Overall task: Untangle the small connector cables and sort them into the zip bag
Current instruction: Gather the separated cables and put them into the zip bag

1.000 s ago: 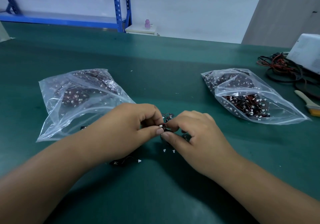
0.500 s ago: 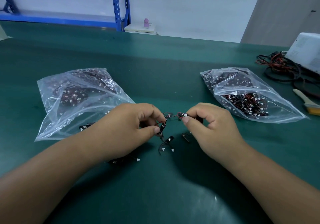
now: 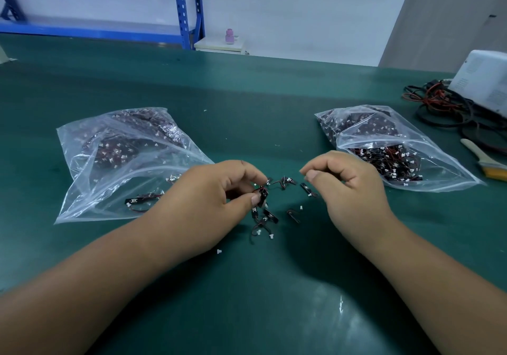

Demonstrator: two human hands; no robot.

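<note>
Your left hand (image 3: 203,203) has its fingers curled, and its thumb and forefinger pinch a small knot of connector cables (image 3: 262,191), dark wires with tiny white plugs, held just above the green table (image 3: 247,107). Your right hand (image 3: 354,187) sits a short way across from it, apart from that knot, with its fingers curled and the thumb tip drawn up against the forefinger; you cannot tell whether anything thin is caught between them. In the gap between your hands lies one bent cable (image 3: 288,182), and a black connector piece (image 3: 307,190) rests just under your right thumb. A few more loose cables (image 3: 270,216) are scattered on the table below your left thumb, some trailing from the pinched knot, with another short cable (image 3: 293,214) nearer your right wrist and a single white plug (image 3: 219,251) beside your left wrist. Out past your left hand lies a clear zip bag (image 3: 82,198), crumpled, with a dark mass of cables in its far end and a few separate cables (image 3: 142,199) near the edge closest to your left hand, which overlaps that edge. Just beyond your right hand lies a second zip bag (image 3: 444,173), also holding many red and black cables with white plugs. Farther out on the right-hand side are a paintbrush (image 3: 482,160), a tangle of black and red cords (image 3: 452,110) and a white device (image 3: 485,80).
</note>
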